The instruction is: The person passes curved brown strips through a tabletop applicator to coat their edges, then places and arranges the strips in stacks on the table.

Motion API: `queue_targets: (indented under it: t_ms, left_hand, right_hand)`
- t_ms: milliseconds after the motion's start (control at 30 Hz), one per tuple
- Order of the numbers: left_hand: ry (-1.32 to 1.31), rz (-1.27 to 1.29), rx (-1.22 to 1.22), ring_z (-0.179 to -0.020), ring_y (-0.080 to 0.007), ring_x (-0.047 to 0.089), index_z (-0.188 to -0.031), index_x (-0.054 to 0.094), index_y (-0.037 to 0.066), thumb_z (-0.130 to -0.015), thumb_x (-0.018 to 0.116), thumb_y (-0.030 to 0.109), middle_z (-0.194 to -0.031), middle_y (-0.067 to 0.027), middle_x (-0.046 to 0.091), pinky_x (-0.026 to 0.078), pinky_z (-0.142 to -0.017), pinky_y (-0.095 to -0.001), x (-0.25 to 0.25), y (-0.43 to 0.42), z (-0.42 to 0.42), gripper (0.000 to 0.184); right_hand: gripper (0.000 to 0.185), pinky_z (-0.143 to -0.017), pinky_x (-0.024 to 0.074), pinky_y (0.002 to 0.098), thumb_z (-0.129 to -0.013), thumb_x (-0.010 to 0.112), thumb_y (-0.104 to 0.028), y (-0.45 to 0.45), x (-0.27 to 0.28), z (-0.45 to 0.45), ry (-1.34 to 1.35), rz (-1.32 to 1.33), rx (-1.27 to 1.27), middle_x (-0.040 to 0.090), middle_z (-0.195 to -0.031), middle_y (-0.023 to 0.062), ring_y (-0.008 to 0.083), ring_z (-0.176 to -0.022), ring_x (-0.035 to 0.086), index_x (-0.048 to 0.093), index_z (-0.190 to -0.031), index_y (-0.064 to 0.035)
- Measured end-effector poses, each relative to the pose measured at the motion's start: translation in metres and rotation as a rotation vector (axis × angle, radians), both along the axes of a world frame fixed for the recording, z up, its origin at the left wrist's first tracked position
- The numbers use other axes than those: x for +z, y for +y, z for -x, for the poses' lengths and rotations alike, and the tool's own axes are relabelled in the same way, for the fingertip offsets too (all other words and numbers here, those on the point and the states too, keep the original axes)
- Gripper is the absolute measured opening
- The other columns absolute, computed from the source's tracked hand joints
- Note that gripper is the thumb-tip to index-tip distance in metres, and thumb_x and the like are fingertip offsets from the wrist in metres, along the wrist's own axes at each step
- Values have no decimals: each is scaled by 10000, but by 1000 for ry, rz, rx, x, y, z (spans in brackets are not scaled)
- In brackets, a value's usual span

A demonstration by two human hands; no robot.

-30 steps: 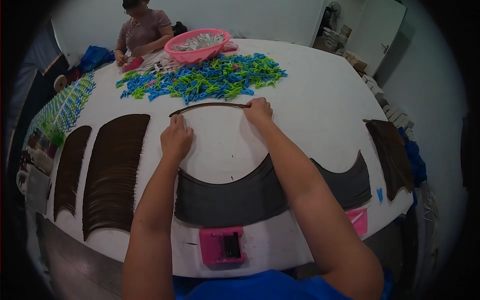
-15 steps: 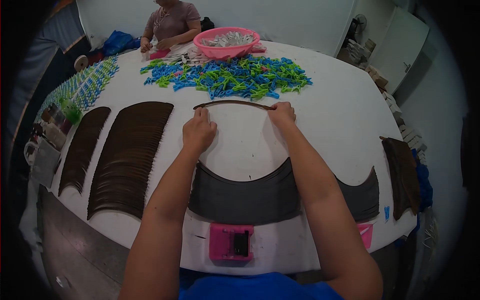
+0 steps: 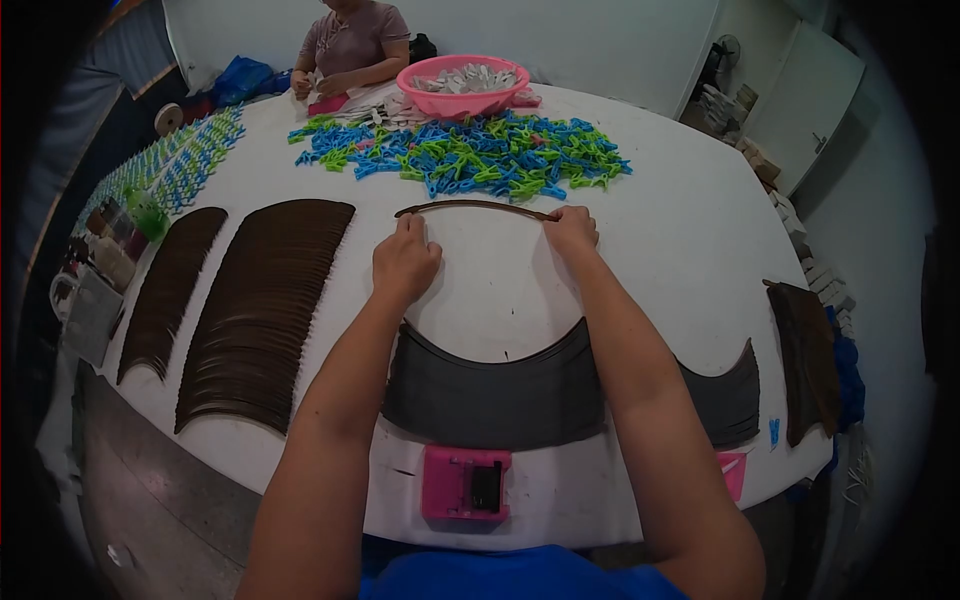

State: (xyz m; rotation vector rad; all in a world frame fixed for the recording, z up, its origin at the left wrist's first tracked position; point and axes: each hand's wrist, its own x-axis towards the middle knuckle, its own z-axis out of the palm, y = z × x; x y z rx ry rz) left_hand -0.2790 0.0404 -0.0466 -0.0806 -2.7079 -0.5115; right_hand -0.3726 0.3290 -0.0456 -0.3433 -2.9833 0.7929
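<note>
Head view: two bare forearms reach in over a white table (image 3: pixel 690 275) and end in two hands about one thin brown strip (image 3: pixel 476 204). On the left hand (image 3: pixel 405 262) the fingertips lie close together, touching the strip at its left end, with the thumb out to the side; whether they grip it I cannot tell. On the right hand (image 3: pixel 574 232) the fingers are closed on the strip's right end. Between the two sets of fingers the strip bows away from the person.

Nearest the person, well below the fingers, sits one pink box (image 3: pixel 445 485) with one black block (image 3: pixel 487 487) in it. Below and right of the right fingers are one pink tray (image 3: pixel 733 486), part hidden by the arm, and one blue clip (image 3: pixel 774 432). Two curved dark grey stacks (image 3: pixel 490 400) lie nearer the person than the fingers, one between the forearms, one right of the right forearm. Two brown stacks (image 3: pixel 265 320) lie left of the left fingers, one wide, one narrow; one brown bundle (image 3: pixel 808 360) lies far right of the right fingers.

Just beyond the fingers spreads one heap of blue and green clips (image 3: pixel 470 155), too many to count. Behind it stand one pink basin (image 3: pixel 455 105) and one seated person (image 3: pixel 355 45).
</note>
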Motion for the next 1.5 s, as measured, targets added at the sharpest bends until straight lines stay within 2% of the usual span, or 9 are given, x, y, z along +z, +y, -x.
queue_targets:
  t_ms: [233, 400, 533, 667, 800, 867, 933, 1133, 1500]
  left_hand:
    - [20, 9, -16, -968, -389, 703, -1211, 562, 9, -937, 582, 264, -1263, -183, 615, 555, -870, -516, -2, -1, 1, 375]
    - [23, 2, -22, -961, -395, 703, -1206, 563, 3, -941, 590, 270, -1256, -188, 622, 556, -864, -518, -2, -3, 1, 378]
    - [-7, 26, -49, -985, -399, 699, -1206, 564, -4, -937, 619, 273, -1287, -194, 619, 557, -876, -517, -7, -8, 4, 390]
    - [-242, -8, 19, -1150, -421, 654, -1300, 565, -7, -930, 673, 313, -1335, -191, 631, 529, -971, -525, 2, -9, 8, 501]
    - [-229, -112, 67, -1236, -438, 609, -1386, 558, -1, -904, 724, 286, -1312, -207, 657, 497, -1028, -537, 9, -9, -29, 584]
    - [36, -247, -11, -1211, -433, 620, -1406, 562, 2, -873, 750, 200, -1263, -231, 677, 486, -1032, -534, 4, -19, -60, 599]
    - [183, -290, -122, -1181, -422, 626, -1365, 581, 0, -860, 750, 127, -1212, -230, 685, 489, -1024, -508, 11, -26, -107, 548]
    - [270, -448, -215, -1215, -347, 592, -1332, 561, -36, -890, 692, 20, -1269, -190, 624, 436, -1083, -454, 15, -40, -264, 464]
    - [297, -196, -159, -1135, -396, 578, -1253, 577, -32, -883, 654, -7, -1171, -209, 626, 453, -998, -482, -1, -33, -324, 378]
  right_hand:
    - [455, -1116, 464, 444, -895, 772, -316, 15, -4, -7, 71, 94, 15, 540, -1397, 134, 343, -1307, 545, 681, -1303, -135]
    - [444, -1033, 514, 428, -877, 800, -288, 63, 12, -47, 242, 195, 267, 553, -1354, 180, 329, -1229, 590, 661, -1234, -65]
    - [223, -849, 562, 368, -933, 754, -176, 66, 64, -165, 319, 263, 558, 662, -1066, 113, 231, -981, 671, 695, -1098, -38]
    - [195, -732, 528, 414, -954, 743, -189, 53, 70, -270, 233, 281, 676, 633, -863, 125, 308, -789, 645, 629, -898, -41]
    - [259, -702, 512, 449, -955, 749, -231, 41, 39, -322, 401, 203, 749, 618, -838, 129, 345, -773, 625, 601, -851, -45]
    - [257, -692, 509, 455, -949, 751, -232, 38, 23, -329, 502, 199, 747, 611, -835, 126, 347, -769, 617, 602, -847, -49]
    - [216, -708, 503, 448, -925, 756, -203, 38, 11, -336, 691, 27, 770, 594, -840, 111, 328, -788, 597, 612, -842, -64]
    - [201, -751, 488, 428, -855, 807, -162, 40, 8, -335, 744, 37, 848, 591, -847, 94, 320, -816, 576, 627, -851, -72]
    - [200, -765, 496, 432, -832, 812, -165, 39, -3, -336, 816, 8, 800, 598, -865, 86, 315, -838, 596, 633, -865, -82]
